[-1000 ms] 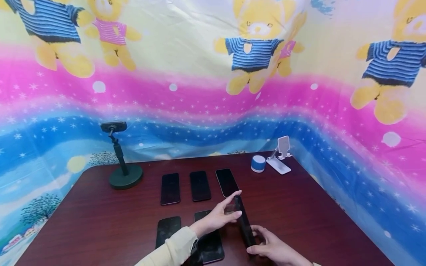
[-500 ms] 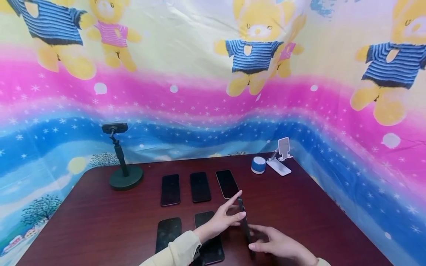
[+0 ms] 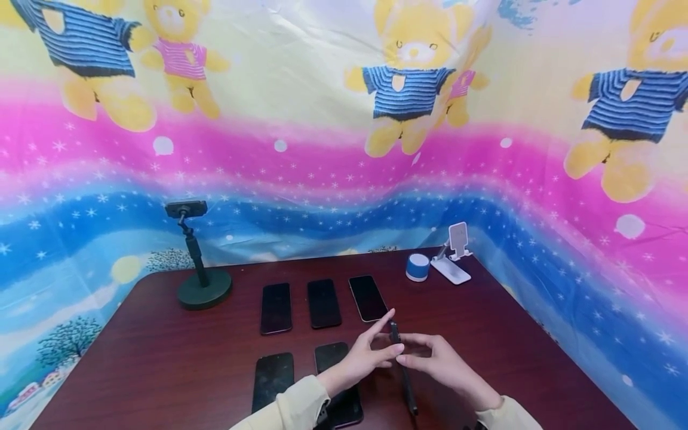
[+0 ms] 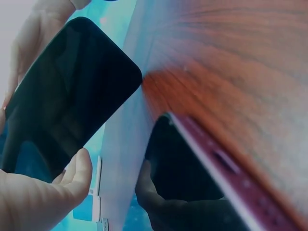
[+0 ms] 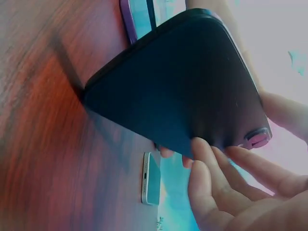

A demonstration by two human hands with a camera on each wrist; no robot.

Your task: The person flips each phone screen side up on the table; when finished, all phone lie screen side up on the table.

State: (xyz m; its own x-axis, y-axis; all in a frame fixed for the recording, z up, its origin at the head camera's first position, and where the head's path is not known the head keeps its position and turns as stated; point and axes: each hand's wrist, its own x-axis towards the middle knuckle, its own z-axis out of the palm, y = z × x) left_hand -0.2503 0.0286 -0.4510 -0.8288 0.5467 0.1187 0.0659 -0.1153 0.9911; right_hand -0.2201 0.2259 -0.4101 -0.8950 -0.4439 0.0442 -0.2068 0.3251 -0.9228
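Note:
A dark smartphone (image 3: 407, 388) stands tilted on edge between both hands, its far end raised and a lower corner close to the tabletop. My left hand (image 3: 365, 355) holds it by the edges, the index finger stretched to its upper end and the thumb on the near side. My right hand (image 3: 443, 364) pinches it near the same upper part. In the left wrist view the phone's black screen (image 4: 72, 96) faces the camera. The right wrist view shows its plain dark back (image 5: 168, 86), with right fingertips beside the camera lens (image 5: 258, 139).
Three phones lie in a back row, among them a black one (image 3: 323, 303); two more lie in front, one (image 3: 273, 379) at left. A green-based stand (image 3: 204, 289), a blue-and-white cylinder (image 3: 417, 267) and a white phone stand (image 3: 451, 269) stand along the back edge.
My right hand has slid from the phone's near end up to its far end, close to the left hand. The phone has turned more edge-on and shifted slightly right.

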